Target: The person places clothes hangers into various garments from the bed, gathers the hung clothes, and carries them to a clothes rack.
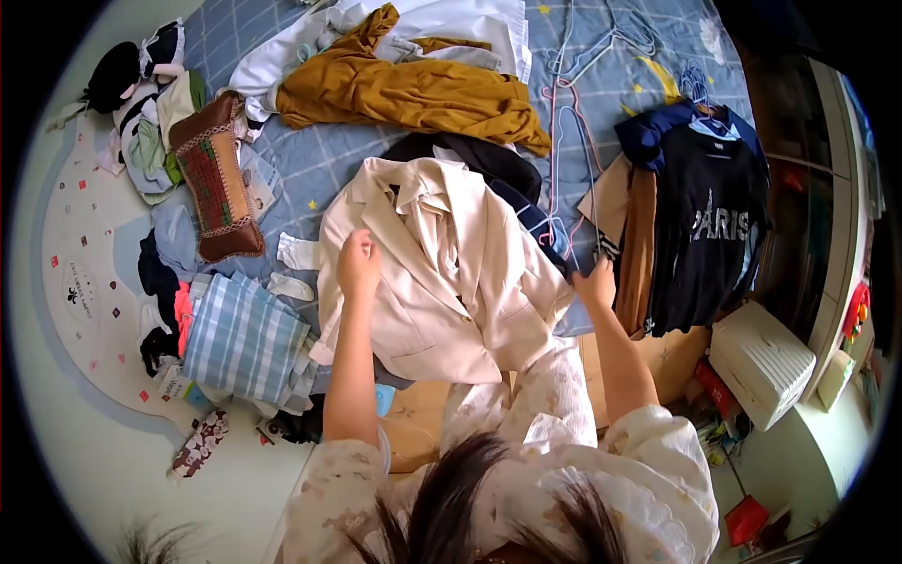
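Note:
A cream blazer (423, 273) lies front up across the bed edge and my lap, with a cream collared garment (434, 211) showing inside its neckline. My left hand (359, 268) is over the blazer's left front, its fingers curled together; whether cloth is between them is hidden. My right hand (595, 284) is beside the blazer's right sleeve, thumb and fingers apart, with nothing visibly held. Just above it are pink and blue wire hangers (554, 141) and a small black-and-white striped piece (607, 247). Dark clothing (489, 162) lies partly under the blazer.
A mustard garment (404, 89) and white cloth (493, 28) lie at the back of the bed. On the right are stacked hung clothes with a black PARIS top (709, 226). A brown woven pillow (216, 179) and blue checked cloth (246, 336) are on the left. A white box (761, 362) stands lower right.

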A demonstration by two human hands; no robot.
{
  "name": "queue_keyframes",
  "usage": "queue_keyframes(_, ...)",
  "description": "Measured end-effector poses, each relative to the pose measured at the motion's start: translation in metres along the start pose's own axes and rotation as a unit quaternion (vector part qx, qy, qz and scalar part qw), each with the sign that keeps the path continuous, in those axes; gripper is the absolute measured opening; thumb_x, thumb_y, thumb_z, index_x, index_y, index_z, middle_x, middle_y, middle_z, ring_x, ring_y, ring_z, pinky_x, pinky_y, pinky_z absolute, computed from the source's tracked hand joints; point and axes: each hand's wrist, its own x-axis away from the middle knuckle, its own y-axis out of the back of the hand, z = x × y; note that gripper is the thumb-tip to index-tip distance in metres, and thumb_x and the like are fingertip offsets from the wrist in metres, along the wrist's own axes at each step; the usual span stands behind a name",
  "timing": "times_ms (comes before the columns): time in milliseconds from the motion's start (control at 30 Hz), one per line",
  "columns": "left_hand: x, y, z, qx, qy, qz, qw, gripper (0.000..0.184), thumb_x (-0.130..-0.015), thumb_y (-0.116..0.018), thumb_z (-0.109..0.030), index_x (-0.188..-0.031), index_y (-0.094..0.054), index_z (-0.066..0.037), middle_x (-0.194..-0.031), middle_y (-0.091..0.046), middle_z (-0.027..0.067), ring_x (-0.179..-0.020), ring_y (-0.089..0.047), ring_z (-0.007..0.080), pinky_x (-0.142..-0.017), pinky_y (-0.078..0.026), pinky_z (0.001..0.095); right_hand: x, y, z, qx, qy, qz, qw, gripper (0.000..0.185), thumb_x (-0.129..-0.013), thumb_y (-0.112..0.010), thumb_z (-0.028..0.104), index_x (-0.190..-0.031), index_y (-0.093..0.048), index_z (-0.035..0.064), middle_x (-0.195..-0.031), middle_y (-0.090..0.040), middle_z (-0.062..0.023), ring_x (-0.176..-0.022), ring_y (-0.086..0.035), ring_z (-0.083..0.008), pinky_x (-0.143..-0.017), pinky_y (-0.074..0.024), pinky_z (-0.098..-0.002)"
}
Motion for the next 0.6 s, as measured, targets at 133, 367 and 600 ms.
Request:
queue_keyframes(133, -0.062, -0.028, -0.017, -0.134, -0.046, -0.062, 0.988, 0.027, -0.078, -0.067, -0.024, -0.094, -0.057, -0.004, -0.09, -0.064, 0.0114, -0.085, -0.061, 0.0305, -0.073, -0.049, 0.0407, -0.005, -0.001, -0.009, -0.219, 0.148, -0.112, 0.958, 0.039, -0.077, -0.055, 0.01, -0.116, -0.054, -0.0001, -0.091, -0.053, -0.0104, -0.07, -0.051, -0.0225, -0.064, -0.045, -0.0337)
queue_keyframes(367, -0.098, -0.047, -0.02, -0.229, 0.109, 0.058, 0.965, 0.034, -0.079, -0.062, -0.036, -0.089, -0.058, -0.004, -0.087, -0.067, 0.0167, -0.083, -0.064, 0.0341, -0.073, -0.05, 0.0446, 0.023, 0.095, 0.022, -0.504, 0.064, 0.398, 0.764, 0.041, -0.08, -0.048, 0.008, -0.119, -0.055, -0.0038, -0.074, -0.046, 0.0018, -0.061, -0.039, -0.0067, -0.055, -0.0352, -0.0225)
queue_keyframes(600, -0.056, 0.019, -0.012, -0.145, 0.052, 0.023, 0.988, 0.028, -0.086, -0.048, -0.027, -0.082, -0.063, -0.005, -0.078, -0.065, 0.0189, -0.075, -0.062, 0.0387, -0.067, -0.048, 0.0483, 0.021, 0.122, 0.052, -0.28, 0.074, 0.557, 0.778, 0.041, -0.081, -0.05, 0.014, -0.118, -0.061, 0.0021, -0.071, -0.049, 0.0025, -0.062, -0.043, -0.0075, -0.056, -0.0383, -0.0232)
